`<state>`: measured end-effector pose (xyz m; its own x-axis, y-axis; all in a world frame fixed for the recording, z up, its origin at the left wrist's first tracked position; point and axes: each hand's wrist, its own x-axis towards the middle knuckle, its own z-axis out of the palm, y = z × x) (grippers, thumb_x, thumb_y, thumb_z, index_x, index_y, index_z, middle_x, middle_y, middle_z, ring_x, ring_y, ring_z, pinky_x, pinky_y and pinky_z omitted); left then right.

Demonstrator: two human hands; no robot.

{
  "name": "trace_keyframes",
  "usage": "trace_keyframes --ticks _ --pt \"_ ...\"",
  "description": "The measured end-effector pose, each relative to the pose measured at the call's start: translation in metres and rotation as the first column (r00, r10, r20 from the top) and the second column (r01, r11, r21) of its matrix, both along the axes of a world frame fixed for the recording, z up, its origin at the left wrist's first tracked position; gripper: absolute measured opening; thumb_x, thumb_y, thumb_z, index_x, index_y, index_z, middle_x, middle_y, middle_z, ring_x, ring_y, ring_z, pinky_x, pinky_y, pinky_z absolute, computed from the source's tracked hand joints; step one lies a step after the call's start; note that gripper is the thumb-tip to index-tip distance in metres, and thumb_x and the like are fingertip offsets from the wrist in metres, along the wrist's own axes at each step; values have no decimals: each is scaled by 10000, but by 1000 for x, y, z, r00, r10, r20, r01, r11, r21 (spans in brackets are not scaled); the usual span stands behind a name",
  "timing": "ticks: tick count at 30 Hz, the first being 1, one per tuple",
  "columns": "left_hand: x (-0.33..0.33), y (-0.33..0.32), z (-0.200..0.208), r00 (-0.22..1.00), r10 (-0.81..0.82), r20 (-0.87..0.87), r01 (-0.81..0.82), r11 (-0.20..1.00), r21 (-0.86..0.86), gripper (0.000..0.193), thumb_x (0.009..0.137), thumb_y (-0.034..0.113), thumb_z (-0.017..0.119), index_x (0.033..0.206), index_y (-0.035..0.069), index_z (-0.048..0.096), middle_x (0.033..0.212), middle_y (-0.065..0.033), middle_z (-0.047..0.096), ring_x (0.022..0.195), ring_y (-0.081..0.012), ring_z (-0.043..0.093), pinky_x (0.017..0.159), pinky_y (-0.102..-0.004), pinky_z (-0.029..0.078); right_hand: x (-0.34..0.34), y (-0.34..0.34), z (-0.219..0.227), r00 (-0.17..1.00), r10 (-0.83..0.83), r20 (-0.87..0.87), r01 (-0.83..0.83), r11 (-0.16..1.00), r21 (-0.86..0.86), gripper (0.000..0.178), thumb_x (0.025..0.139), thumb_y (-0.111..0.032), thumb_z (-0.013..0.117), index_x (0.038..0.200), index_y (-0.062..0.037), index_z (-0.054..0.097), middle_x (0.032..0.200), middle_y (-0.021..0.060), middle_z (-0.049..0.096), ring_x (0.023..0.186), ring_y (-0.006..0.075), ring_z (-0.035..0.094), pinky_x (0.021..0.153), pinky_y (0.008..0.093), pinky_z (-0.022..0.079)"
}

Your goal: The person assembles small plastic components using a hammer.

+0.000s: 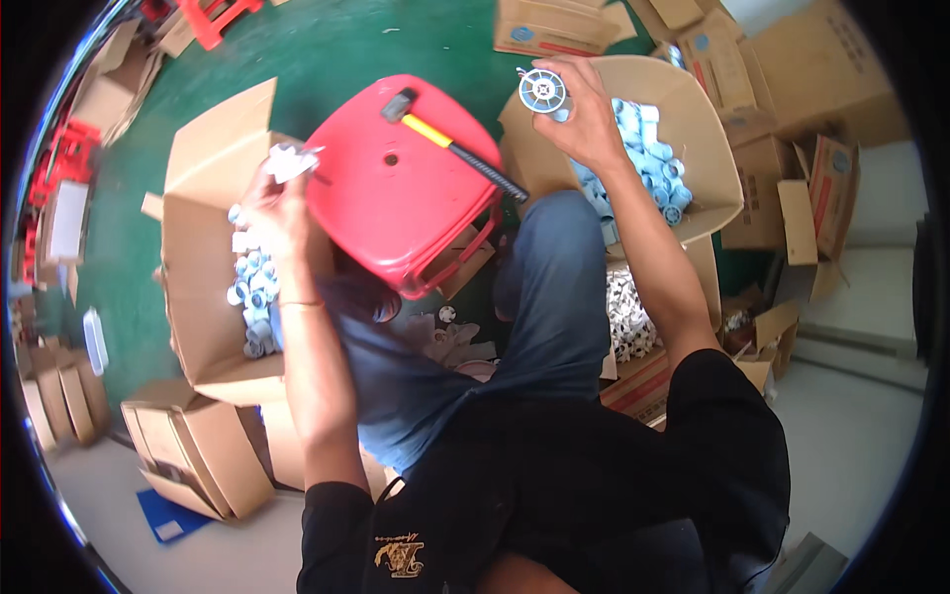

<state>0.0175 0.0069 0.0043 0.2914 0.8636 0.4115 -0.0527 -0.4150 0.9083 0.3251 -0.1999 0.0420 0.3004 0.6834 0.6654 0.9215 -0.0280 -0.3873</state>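
My right hand (586, 117) is closed around a light-blue cylindrical plastic part (542, 91), whose round spoked end faces up, above the near rim of the right carton. At the left, my left hand (275, 210) pinches a shiny white piece (293, 161); blur hides its exact kind. That hand hovers between the left carton (203, 297) and a red plastic stool (356, 188). A hammer (435, 137) with a black head and a yellow-and-black handle lies across the stool seat, touched by neither hand.
Light-blue plastic parts (653, 163) fill much of the right carton (717, 148); similar parts (255, 282) lie in the left one. Below the right carton, a box holds small black-and-white pieces (628, 317). Cartons (188, 445) and red stools (64, 163) stand around on the green floor (327, 45).
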Motion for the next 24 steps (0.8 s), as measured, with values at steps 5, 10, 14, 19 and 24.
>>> trace_keyframes --ticks 5,10,14,19,24 --pt "-6 4 -18 996 -23 86 24 1000 -12 210 805 -67 663 1012 -39 686 867 -77 707 750 -103 623 686 -205 513 -67 45 24 984 172 -52 -173 985 -9 533 654 -71 676 1182 -73 602 1067 100 619 950 276 587 835 322 467" --pt "-10 11 -12 962 152 228 -116 980 -161 172 791 -23 687 961 -39 712 754 -32 687 646 -44 552 585 -165 456 -102 72 41 785 260 -562 -404 903 -148 520 663 -124 700 1172 -70 606 1039 111 631 904 271 596 799 315 465" --pt "-12 17 -9 923 200 328 -98 948 -303 162 797 -11 694 955 -36 719 736 -21 683 629 -38 552 570 -156 448 -107 88 53 897 93 -433 -355 734 -578 538 658 -186 737 1170 -78 613 1047 119 640 886 284 601 785 334 469" --pt "-6 17 -8 926 198 321 -88 941 -327 163 795 -4 703 955 -33 722 731 -12 682 617 -35 548 556 -153 443 -115 131 56 960 244 135 48 334 -942 620 636 -252 789 1205 -94 602 1060 129 652 901 300 606 797 357 471" --pt "7 15 -4 948 193 255 -134 964 -229 172 785 -10 710 955 -32 721 728 -6 680 601 -35 536 541 -157 434 -123 166 19 806 494 328 227 254 -940 776 604 -285 824 1304 -112 538 1115 138 642 982 304 593 850 375 456"
